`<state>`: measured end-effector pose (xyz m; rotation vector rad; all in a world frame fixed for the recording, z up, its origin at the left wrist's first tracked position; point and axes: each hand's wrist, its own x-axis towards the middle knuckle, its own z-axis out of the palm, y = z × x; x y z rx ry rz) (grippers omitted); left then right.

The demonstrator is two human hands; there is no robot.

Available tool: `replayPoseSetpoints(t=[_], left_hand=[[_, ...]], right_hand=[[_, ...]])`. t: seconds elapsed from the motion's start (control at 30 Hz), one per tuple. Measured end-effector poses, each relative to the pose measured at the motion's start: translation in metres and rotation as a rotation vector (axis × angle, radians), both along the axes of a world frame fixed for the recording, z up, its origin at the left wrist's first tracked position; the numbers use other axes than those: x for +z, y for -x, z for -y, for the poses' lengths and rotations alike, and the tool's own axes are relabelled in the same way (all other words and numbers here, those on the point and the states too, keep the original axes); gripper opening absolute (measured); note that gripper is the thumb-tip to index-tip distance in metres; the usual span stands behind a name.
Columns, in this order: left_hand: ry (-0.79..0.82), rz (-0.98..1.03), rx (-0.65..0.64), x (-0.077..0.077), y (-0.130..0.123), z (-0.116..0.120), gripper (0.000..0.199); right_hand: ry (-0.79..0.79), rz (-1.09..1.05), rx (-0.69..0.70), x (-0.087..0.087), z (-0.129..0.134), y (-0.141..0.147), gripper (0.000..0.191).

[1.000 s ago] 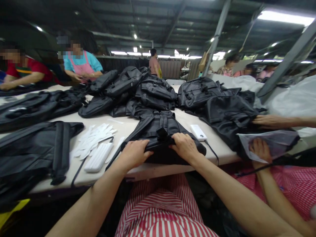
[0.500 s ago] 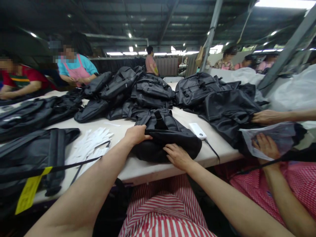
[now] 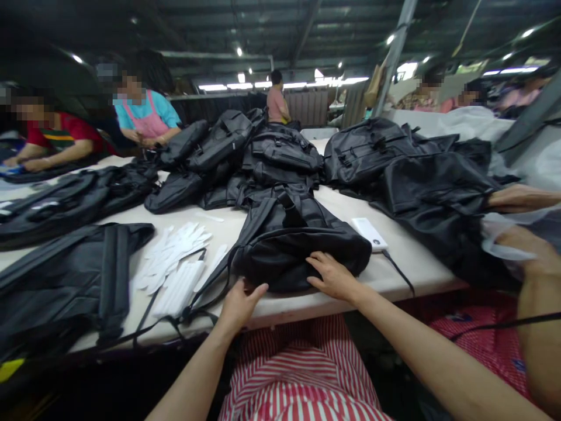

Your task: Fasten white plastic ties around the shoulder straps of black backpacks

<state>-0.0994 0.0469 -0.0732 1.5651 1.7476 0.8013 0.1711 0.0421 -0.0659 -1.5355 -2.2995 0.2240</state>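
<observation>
A black backpack (image 3: 302, 245) lies on the table in front of me, its rounded end facing the near edge and its straps on the upper side. My right hand (image 3: 331, 276) rests on the face of that end with fingers extended. At the bag's lower left corner is my left hand (image 3: 239, 305), thumb spread away from the fingers. It is close to the bag, but I cannot tell whether it touches. A thin black strap (image 3: 210, 286) trails from the bag's left side.
White paper strips (image 3: 175, 251) and a white bundle (image 3: 180, 289) lie to the left, beside another black backpack (image 3: 65, 269). A white device (image 3: 369, 234) with a cable stands right. More black bags (image 3: 280, 155) are piled behind. A co-worker's hands (image 3: 521, 234) work at the far right.
My left hand has left the bag's upper edge and come down toward its lower left corner. The raised flap has settled. My right hand stays on the bag; the view has turned left.
</observation>
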Motion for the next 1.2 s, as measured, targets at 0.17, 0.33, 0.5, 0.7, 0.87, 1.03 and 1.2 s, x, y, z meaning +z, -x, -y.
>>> replayPoseSetpoints(t=[0.17,0.33,0.5,0.7,0.87,1.03,1.2], left_hand=[[0.027,0.513,0.137,0.000,-0.046,-0.012,0.046],[-0.219,0.423,0.174,0.032,-0.053,-0.039,0.044],[-0.353,0.331,0.289,0.057,-0.048,-0.056,0.041],[0.093,0.739,0.185,0.063,-0.033,-0.045,0.040],[0.205,1.116,-0.213,0.072,-0.027,-0.033,0.029],[0.111,0.945,-0.158,0.071,-0.032,-0.033,0.025],[0.026,0.641,0.084,0.060,-0.030,-0.044,0.022]], right_hand=[[-0.011,-0.014,0.039,0.016,-0.009,-0.018,0.042],[-0.132,0.005,0.025,0.047,-0.004,-0.024,0.047],[-0.204,0.274,0.091,0.043,0.010,-0.014,0.081],[-0.156,0.313,0.107,0.030,0.002,-0.026,0.082],[-0.082,0.242,0.026,0.051,-0.002,-0.023,0.076],[-0.061,0.228,-0.074,0.060,-0.003,-0.007,0.071],[-0.125,0.182,-0.121,0.065,-0.008,-0.011,0.049]])
